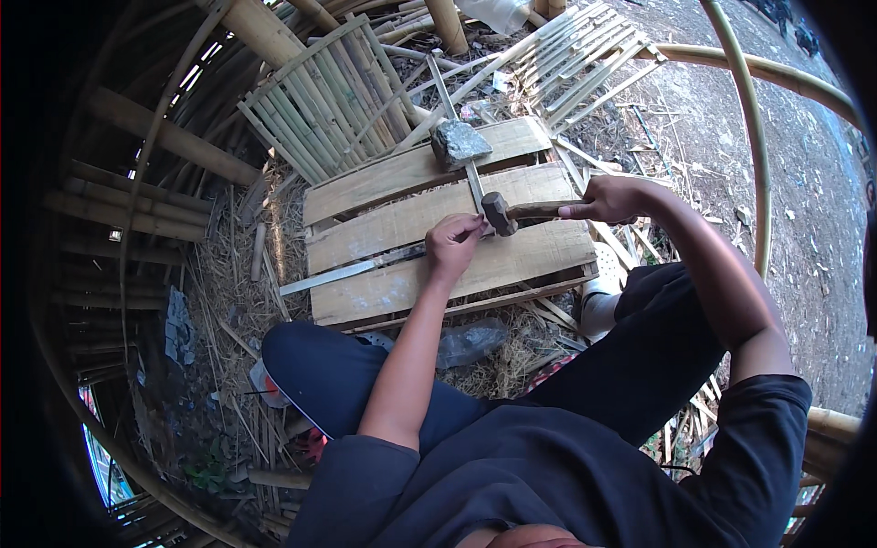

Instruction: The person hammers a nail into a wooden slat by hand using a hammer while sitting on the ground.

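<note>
Outdoor bamboo workshop: bamboo slat panels (322, 100).

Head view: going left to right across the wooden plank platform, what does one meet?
Long flat metal blade lying on the weathered wooden plank platform → left hand pinching something small → dark metal hammer head on its wooden handle → right hand gripping that handle.

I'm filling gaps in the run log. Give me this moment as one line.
left hand: pinching flat metal strip on wooden pallet | right hand: gripping hammer | stone: rests on pallet
</note>
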Demonstrator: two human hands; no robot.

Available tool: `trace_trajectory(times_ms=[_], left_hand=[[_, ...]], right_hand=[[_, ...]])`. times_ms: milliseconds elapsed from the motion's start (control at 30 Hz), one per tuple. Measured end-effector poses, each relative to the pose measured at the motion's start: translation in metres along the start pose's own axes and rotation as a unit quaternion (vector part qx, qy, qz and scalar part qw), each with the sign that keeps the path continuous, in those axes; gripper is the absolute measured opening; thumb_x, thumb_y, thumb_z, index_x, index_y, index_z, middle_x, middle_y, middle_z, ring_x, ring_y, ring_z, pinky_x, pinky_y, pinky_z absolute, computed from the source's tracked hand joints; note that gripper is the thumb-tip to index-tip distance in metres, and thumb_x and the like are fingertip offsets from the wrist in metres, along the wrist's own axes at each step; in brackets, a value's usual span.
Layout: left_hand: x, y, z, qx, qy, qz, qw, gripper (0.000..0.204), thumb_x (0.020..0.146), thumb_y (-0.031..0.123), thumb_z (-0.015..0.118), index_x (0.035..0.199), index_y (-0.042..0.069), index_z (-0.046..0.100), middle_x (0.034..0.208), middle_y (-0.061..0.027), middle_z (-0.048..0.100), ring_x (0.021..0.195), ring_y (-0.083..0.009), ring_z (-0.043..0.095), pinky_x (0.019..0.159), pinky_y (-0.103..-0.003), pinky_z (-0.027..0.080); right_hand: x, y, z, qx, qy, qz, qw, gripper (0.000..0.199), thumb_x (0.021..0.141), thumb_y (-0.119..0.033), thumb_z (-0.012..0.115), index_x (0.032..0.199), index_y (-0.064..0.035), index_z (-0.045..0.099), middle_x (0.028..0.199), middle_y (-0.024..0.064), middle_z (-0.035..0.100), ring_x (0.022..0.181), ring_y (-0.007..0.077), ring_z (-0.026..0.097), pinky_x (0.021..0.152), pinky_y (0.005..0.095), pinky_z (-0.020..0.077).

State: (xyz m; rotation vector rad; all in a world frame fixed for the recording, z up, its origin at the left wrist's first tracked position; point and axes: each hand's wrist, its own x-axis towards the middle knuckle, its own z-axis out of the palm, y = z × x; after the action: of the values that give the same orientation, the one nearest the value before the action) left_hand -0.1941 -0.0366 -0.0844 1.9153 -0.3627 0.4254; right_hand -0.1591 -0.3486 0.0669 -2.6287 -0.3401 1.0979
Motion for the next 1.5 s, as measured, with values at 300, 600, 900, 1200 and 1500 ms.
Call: trace_trajectory(times_ms=[300,600,900,1200,1500], left_hand=[[-0.001,0.012,0.003,-0.063,-0.008,-0.106,0.992,0.036,0.081,0.005,0.084,0.115,0.004,0.073,0.092,-0.0118,0.077,0.083,-0.0186,0.075,0.077,-0.032,0.058],[0.001,-0.002,-0.004,0.086,-0.089,-0.124,0.985,0.026,0.077,0.011,0.085,0.096,0.007,0.068,0.079,-0.0054,0.074,0.075,-0.0191,0.074,0.07,-0.034,0.056],[0.007,0.018,-0.006,0.138,-0.122,-0.154,0.971,0.026,0.08,0.013,0.082,0.102,0.006,0.07,0.081,-0.006,0.074,0.075,-0.0155,0.071,0.071,-0.032,0.055],[0.006,0.021,-0.004,0.101,-0.085,-0.118,0.984,0.03,0.08,0.019,0.083,0.103,0.01,0.067,0.081,-0.0067,0.074,0.074,-0.024,0.074,0.069,-0.037,0.056],[0.005,0.014,-0.003,0.049,-0.097,-0.1,0.989,0.053,0.08,0.021,0.085,0.128,0.008,0.064,0.084,-0.0068,0.077,0.078,-0.0206,0.076,0.072,-0.034,0.058]], right_hand=[[-0.011,-0.004,0.001,0.111,0.08,-0.049,0.989,0.09,0.092,-0.08,0.049,0.089,0.0051,0.076,0.057,0.0066,0.056,0.058,0.0208,0.058,0.057,0.0426,0.0467],[0.007,-0.005,0.028,0.047,0.103,-0.099,0.989,0.086,0.095,-0.074,0.053,0.071,0.0072,0.068,0.052,0.0159,0.052,0.052,0.0304,0.057,0.055,0.0466,0.0453],[0.007,-0.001,0.036,0.064,0.12,-0.113,0.984,0.08,0.096,-0.068,0.058,0.071,0.0075,0.067,0.052,0.0173,0.052,0.049,0.0306,0.053,0.054,0.0471,0.0438],[0.011,-0.005,0.041,0.064,0.132,-0.11,0.983,0.076,0.098,-0.063,0.059,0.069,0.0066,0.065,0.05,0.0146,0.049,0.045,0.0271,0.049,0.05,0.045,0.0411],[0.021,0.008,0.046,0.04,0.117,-0.092,0.988,0.083,0.094,-0.072,0.055,0.073,0.0072,0.068,0.058,0.0201,0.06,0.057,0.0356,0.063,0.06,0.0491,0.0498]])
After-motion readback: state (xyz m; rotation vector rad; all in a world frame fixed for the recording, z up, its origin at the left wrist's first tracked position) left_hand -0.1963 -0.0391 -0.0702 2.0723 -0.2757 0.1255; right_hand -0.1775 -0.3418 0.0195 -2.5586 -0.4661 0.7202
